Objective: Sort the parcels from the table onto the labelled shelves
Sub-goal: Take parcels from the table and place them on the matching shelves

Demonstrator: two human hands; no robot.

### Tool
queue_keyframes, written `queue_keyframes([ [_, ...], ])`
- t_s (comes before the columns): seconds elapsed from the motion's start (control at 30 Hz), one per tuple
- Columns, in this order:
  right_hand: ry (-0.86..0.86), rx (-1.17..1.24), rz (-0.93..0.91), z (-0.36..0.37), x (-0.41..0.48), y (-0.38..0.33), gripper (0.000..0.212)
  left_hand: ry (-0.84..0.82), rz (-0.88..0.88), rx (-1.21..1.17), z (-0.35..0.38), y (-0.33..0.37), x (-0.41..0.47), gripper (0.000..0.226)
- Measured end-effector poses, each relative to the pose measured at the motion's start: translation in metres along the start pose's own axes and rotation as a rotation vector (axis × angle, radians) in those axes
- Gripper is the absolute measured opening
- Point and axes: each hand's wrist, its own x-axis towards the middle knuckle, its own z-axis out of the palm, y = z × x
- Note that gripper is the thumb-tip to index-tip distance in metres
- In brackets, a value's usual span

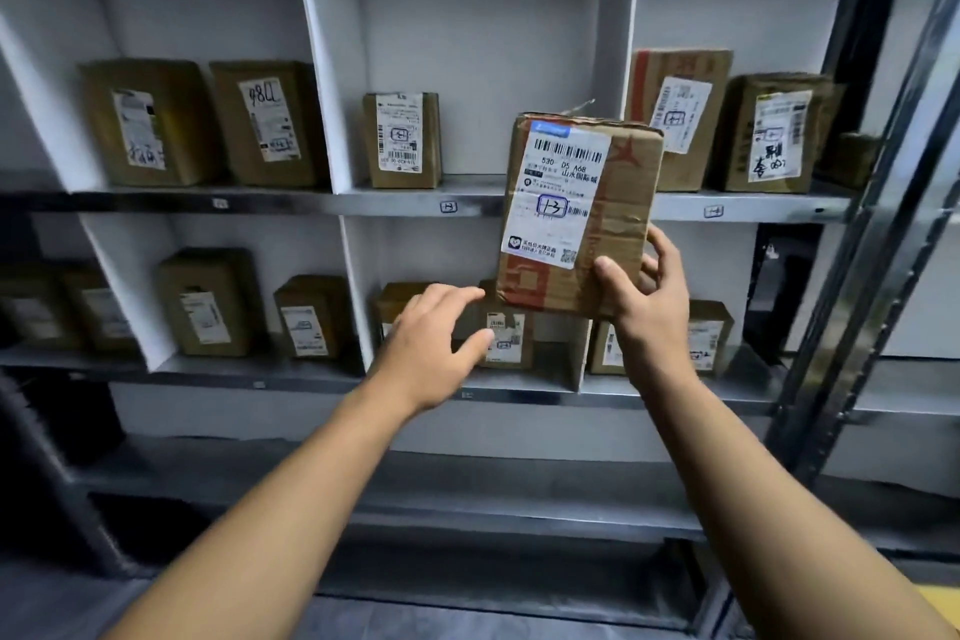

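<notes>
Head view: right hand [649,299] pinches the parcel [576,213] by its five-o'clock corner alone, left hand [431,343] loosely spread at eight o'clock, so it may twist loose.

held parcel [576,216] hides part of shelf tag [448,207] bay.

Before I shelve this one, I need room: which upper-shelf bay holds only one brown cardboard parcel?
The middle upper bay: one small brown cardboard parcel stands at its left. The left bay and right bay hold at least two each.
</notes>
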Motion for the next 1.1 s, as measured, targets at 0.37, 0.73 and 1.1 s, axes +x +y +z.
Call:
queue_keyframes([
  [0.37,-0.054,-0.058,-0.2,0.074,0.135,-0.005,0.057,-0.148,-0.044,0.439,-0.02,-0.053,0.099,0.054],
  [0.73,-0.056,-0.248,-0.222,0.115,0.249,0.05,0.059,-0.032,0.02,0.39,0.001,-0.097,0.196,0.05],
  [1.1,-0.115,-0.425,-0.176,0.125,0.285,0.069,0.059,0.002,0.069,0.284,0.035,-0.127,0.229,0.049],
])
